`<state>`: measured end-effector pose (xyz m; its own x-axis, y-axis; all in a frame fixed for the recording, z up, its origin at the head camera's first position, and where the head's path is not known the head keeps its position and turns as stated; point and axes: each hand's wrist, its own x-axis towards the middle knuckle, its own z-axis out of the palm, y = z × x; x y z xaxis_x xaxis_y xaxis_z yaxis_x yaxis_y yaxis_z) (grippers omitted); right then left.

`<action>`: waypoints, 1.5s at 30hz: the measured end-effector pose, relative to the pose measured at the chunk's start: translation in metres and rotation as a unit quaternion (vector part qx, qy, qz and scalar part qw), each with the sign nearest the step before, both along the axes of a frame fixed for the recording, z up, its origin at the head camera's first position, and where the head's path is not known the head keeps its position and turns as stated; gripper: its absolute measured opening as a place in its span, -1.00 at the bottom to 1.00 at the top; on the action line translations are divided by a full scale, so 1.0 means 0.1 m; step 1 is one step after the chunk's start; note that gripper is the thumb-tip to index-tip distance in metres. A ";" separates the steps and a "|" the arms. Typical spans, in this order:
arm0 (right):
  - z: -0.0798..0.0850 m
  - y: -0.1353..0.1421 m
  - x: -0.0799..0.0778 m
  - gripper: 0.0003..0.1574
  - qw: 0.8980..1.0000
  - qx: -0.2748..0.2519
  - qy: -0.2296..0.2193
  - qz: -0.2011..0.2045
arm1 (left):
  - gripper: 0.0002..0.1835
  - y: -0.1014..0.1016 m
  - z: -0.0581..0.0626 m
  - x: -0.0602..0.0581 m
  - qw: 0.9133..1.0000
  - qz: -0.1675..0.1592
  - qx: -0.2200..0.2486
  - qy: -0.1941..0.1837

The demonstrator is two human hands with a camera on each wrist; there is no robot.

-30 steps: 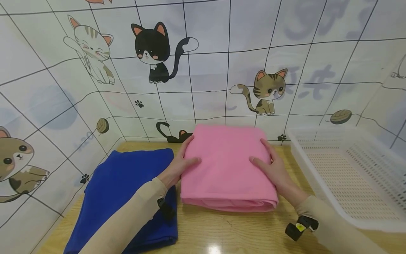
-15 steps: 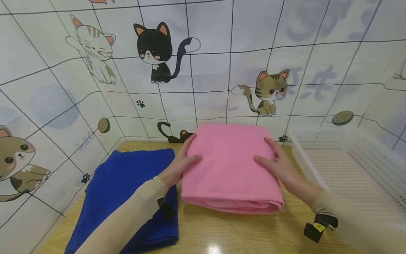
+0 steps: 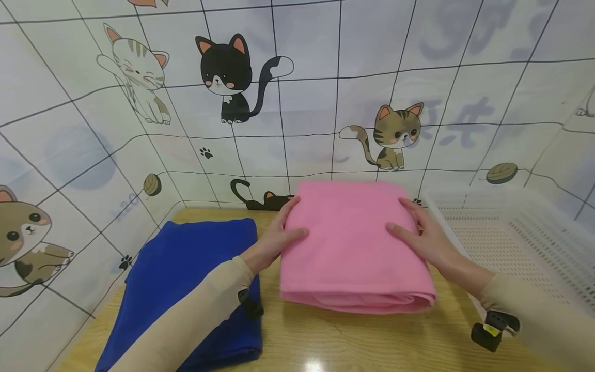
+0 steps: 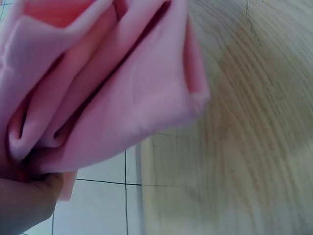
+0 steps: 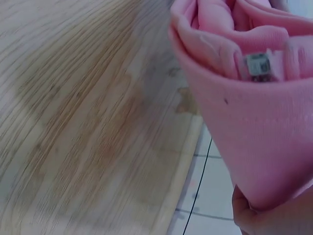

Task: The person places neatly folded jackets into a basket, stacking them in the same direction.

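A folded pink garment (image 3: 350, 243) is held between both hands in the middle of the head view, looking slightly raised off the table. The left hand (image 3: 275, 242) grips its left side, thumb on top and the other fingers at the edge or hidden below. On the opposite side the right hand (image 3: 429, 243) grips it the same way. Layered folds of the pink garment (image 4: 132, 98) show in the left wrist view. A small label (image 5: 258, 64) pokes out between folds in the right wrist view.
Folded blue fabric (image 3: 186, 274) lies on the wooden table (image 3: 307, 338) to the left. A white perforated plastic basket (image 3: 499, 248) stands at the right, partly behind the right arm. Walls with printed cats (image 3: 228, 67) enclose the back and left.
Both hands have moved to the right with the pink garment, bringing it nearer the white basket and farther from the blue fabric. The blue fabric has stayed in place.
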<state>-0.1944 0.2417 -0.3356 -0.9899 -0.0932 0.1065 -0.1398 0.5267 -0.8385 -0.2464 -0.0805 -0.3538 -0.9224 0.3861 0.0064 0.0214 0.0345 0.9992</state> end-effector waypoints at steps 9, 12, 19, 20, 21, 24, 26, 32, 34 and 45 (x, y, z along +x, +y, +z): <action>-0.04 0.23 0.04 0.05 1.000 0.029 0.008 -0.007 | -0.01 0.13 0.13 -0.02 0.998 -0.014 -0.052 0.026; -0.03 0.29 0.05 0.05 0.999 0.032 0.000 -0.013 | -0.04 0.16 0.15 -0.05 0.998 -0.016 -0.058 0.024; 0.06 0.43 0.04 0.05 0.999 0.049 -0.014 -0.018 | -0.11 0.22 0.21 -0.15 0.997 -0.051 -0.056 0.015; 0.07 0.46 0.03 0.05 0.998 0.052 -0.018 -0.015 | -0.12 0.22 0.22 -0.17 0.997 -0.061 -0.053 0.010; 0.08 0.48 0.02 0.05 0.998 0.053 -0.021 -0.011 | -0.14 0.22 0.23 -0.19 0.996 -0.069 -0.053 0.002; 0.11 0.55 -0.04 0.04 0.997 0.058 -0.040 0.009 | -0.19 0.21 0.24 -0.24 0.994 -0.095 -0.054 -0.022; 0.13 0.60 -0.08 0.03 0.996 0.056 -0.062 0.027 | -0.22 0.19 0.24 -0.26 0.992 -0.108 -0.059 -0.036; 0.21 0.73 -0.19 -0.02 0.986 0.023 -0.135 0.100 | -0.22 0.16 0.26 -0.29 0.988 -0.126 -0.067 -0.055; 0.25 0.76 -0.23 -0.04 0.980 0.002 -0.157 0.121 | -0.22 0.16 0.28 -0.29 0.987 -0.132 -0.074 -0.053; 0.45 0.94 -0.35 -0.13 0.972 -0.016 -0.188 0.142 | -0.23 0.25 0.47 -0.34 0.983 -0.160 -0.089 -0.024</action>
